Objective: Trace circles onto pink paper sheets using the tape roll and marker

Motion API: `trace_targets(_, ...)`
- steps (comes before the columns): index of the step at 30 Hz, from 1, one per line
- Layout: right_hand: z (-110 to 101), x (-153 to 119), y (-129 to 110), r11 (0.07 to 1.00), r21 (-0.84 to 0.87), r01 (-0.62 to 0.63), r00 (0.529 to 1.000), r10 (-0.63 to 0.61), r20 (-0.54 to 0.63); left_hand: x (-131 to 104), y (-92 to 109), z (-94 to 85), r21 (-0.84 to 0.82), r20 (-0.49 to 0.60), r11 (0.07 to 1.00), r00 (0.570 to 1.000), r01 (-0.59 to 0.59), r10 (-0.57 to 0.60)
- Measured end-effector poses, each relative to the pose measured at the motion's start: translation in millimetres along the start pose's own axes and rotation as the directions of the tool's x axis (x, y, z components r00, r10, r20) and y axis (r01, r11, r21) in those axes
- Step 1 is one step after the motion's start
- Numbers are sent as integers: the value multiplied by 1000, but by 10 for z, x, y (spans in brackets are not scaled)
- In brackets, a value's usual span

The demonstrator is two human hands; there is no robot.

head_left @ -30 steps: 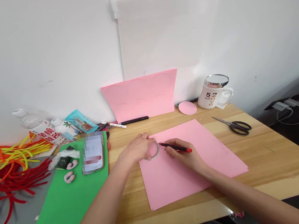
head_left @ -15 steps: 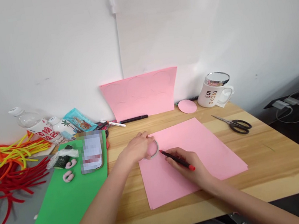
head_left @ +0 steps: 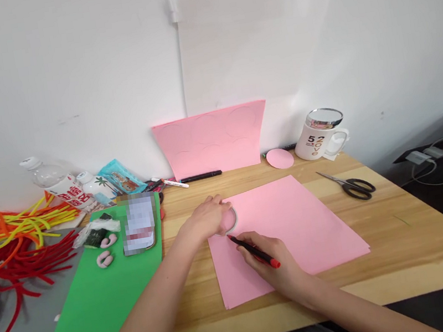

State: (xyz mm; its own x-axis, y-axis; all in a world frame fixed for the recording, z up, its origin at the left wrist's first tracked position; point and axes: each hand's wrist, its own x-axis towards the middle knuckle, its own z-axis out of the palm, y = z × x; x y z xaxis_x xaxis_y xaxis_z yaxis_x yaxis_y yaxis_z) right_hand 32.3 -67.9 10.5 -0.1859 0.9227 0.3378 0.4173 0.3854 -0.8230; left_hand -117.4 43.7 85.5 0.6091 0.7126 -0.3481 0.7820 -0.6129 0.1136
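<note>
A stack of pink paper (head_left: 292,216) lies flat on the wooden table. At its upper left corner sits a thin grey round ring (head_left: 236,221) with pink showing inside it. My left hand (head_left: 211,215) grips and presses the ring's left side onto the paper; the fingertips partly cover it. My right hand (head_left: 274,261) holds a black marker with a red end (head_left: 258,251), closed round its barrel. The marker's tip touches or nearly touches the paper just below the ring's lower edge.
Black-handled scissors (head_left: 353,185) and a white mug (head_left: 318,136) stand right. A pink paper circle (head_left: 280,158) and a pink sheet with drawn circles (head_left: 213,142) lean at the wall. Left are a phone (head_left: 138,224), green paper (head_left: 112,301), bottles and red pipe cleaners (head_left: 22,265).
The marker tip has moved from the ring's right side down and left to its lower edge, with my right hand following. My left hand stays on the ring. The view has shifted slightly.
</note>
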Motion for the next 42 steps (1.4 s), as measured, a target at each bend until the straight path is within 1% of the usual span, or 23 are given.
trace_targets(4, 33, 27, 8, 1000, 8, -6, 1000, 6, 28, -6, 7, -6, -1, -5, 1000, 1000, -2, 2)
trace_targets(6, 15, 46, 15, 999, 45, -3, 999, 1, 52, -11, 15, -15, -4, -6, 1000, 1000, -3, 3)
trace_targets(8, -44, 64, 30, 995, 97, -2, 998, -4, 64, -17, 20, -21, -12, -9, 1000, 1000, -4, 4)
trace_targets(11, -219, 77, 104, 994, 111, -19, 1000, 18, 8, -32, 11, -6, -31, -18, 1000, 1000, -2, 2)
trace_targets(14, -487, 69, 262, 1000, 10, -21, 998, 22, -56, -64, -11, 35, -52, -43, 998, 999, 18, -20)
trace_targets(16, -694, 61, 403, 991, -130, 10, 996, -22, -89, -92, -19, 62, -64, -68, 998, 997, 25, -29)
trace_targets(19, -979, 39, 620, 938, -340, 63, 990, -101, -95, -135, -17, 82, -81, -90, 997, 996, 12, -19)
trace_targets(21, -1110, 8, 735, 911, -408, 66, 987, -120, -108, -159, -12, 85, -93, -93, 996, 996, -3, -6)
trace_targets(23, -1175, -34, 796, 902, -429, 39, 986, -104, -129, -181, -10, 90, -104, -97, 994, 995, -23, 13)
trace_targets(24, -1181, -55, 803, 903, -429, 28, 987, -93, -131, -192, -10, 95, -110, -101, 993, 995, -31, 20)
trace_targets(26, -1153, -92, 773, 905, -423, 37, 991, -87, -98, -220, -13, 117, -119, -108, 992, 994, -43, 30)
trace_targets(30, -1012, -115, 637, 902, -408, 144, 989, -145, 30, -296, -19, 197, -171, -179, 981, 982, -94, 63)
trace_targets(32, -945, -108, 592, 901, -401, 166, 986, -154, 64, -329, -24, 249, -203, -214, 973, 975, -112, 68)
trace_targets(37, -863, -80, 583, 890, -413, 194, 981, -182, 69, -354, -79, 387, -286, -260, 953, 965, -99, 22)
trace_targets(42, -854, -59, 589, 891, -392, 228, 973, -220, 66, -342, -144, 458, -330, -354, 939, 935, -100, -25)
